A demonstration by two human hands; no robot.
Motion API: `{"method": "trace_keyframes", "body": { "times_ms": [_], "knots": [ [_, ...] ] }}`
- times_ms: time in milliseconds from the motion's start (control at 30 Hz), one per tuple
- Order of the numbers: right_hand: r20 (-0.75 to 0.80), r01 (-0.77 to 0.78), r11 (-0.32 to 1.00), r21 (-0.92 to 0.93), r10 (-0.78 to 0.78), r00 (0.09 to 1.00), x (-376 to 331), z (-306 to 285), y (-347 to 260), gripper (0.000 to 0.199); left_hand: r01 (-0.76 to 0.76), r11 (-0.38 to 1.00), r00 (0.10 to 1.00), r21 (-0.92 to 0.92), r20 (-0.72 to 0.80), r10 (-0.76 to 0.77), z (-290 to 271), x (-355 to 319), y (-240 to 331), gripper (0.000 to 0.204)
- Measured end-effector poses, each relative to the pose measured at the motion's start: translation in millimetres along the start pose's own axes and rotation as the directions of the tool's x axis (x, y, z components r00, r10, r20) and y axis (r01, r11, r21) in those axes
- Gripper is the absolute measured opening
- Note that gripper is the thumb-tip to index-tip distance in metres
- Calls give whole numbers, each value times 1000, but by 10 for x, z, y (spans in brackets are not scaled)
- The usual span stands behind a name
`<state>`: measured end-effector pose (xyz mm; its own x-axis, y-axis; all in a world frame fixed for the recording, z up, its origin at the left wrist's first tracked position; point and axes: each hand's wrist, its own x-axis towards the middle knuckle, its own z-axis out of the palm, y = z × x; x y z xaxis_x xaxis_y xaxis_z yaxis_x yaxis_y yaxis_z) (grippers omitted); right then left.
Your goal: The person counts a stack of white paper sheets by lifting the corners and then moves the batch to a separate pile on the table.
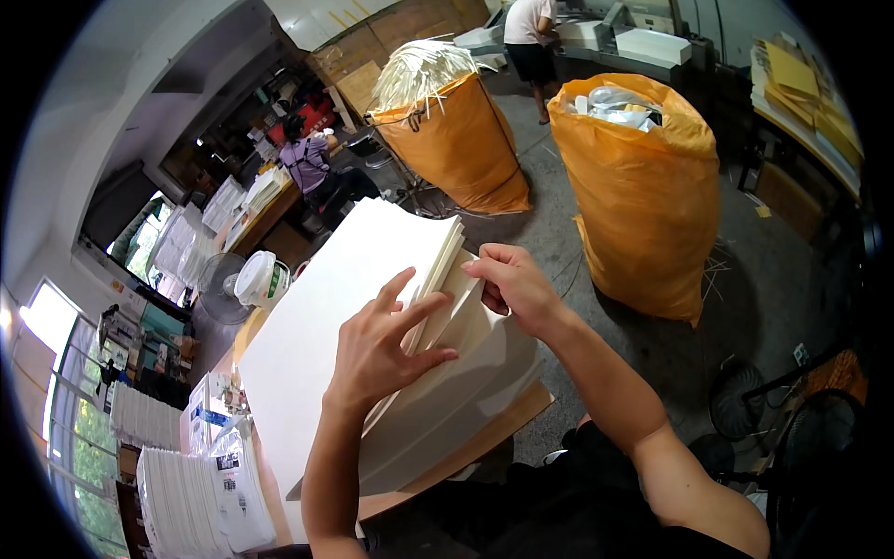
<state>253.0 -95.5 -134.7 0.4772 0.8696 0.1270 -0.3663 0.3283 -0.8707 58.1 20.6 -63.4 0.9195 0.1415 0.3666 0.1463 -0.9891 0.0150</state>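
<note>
A tall stack of large white paper sheets (pixel 326 307) stands on a table in front of me. My left hand (pixel 386 335) lies over the stack's near right edge, its fingers spread and the thumb apart. At the right corner of the stack my right hand (pixel 510 284) is closed, with thumb and forefinger pinching the edge of some sheets. Between the two hands the upper sheets are lifted and fanned into several layers. Lower sheets (pixel 456 391) curve down toward the wooden table edge (pixel 494 430).
Two orange sacks, one with paper strips (pixel 456 140) and one with plastic scraps (pixel 643 196), stand beyond the table. A white bucket (pixel 264 279) and a fan (pixel 222 287) are at left. Bundled stacks (pixel 182 503) sit lower left. Two people (pixel 312 163) work farther off.
</note>
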Motion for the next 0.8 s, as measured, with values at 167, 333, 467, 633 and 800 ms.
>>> {"method": "trace_keyframes", "body": {
  "times_ms": [167, 333, 467, 633, 800],
  "knots": [
    [17, 10, 998, -63, -9, 1000, 2, -47, 12, 33, 5, 1000, 999, -18, 50, -4, -42, 31, -31, 57],
    [65, 31, 995, -100, -24, 998, -21, -95, -23, 38, 5, 1000, 995, -2, 98, -5, -85, 44, -47, 57],
    [126, 29, 999, -17, -27, 992, 6, -183, 13, 38, 13, 1000, 993, 3, 114, -13, -96, 51, -16, 52],
    [146, 409, 745, -526, -395, 907, 88, -106, 107, 38, 14, 1000, 997, 8, 76, -15, -29, 70, 63, 42],
    [142, 68, 990, -123, -50, 989, 38, -123, -35, 37, -6, 1000, 999, 20, 36, 5, 5, 1, -29, 38]
  ]
}}
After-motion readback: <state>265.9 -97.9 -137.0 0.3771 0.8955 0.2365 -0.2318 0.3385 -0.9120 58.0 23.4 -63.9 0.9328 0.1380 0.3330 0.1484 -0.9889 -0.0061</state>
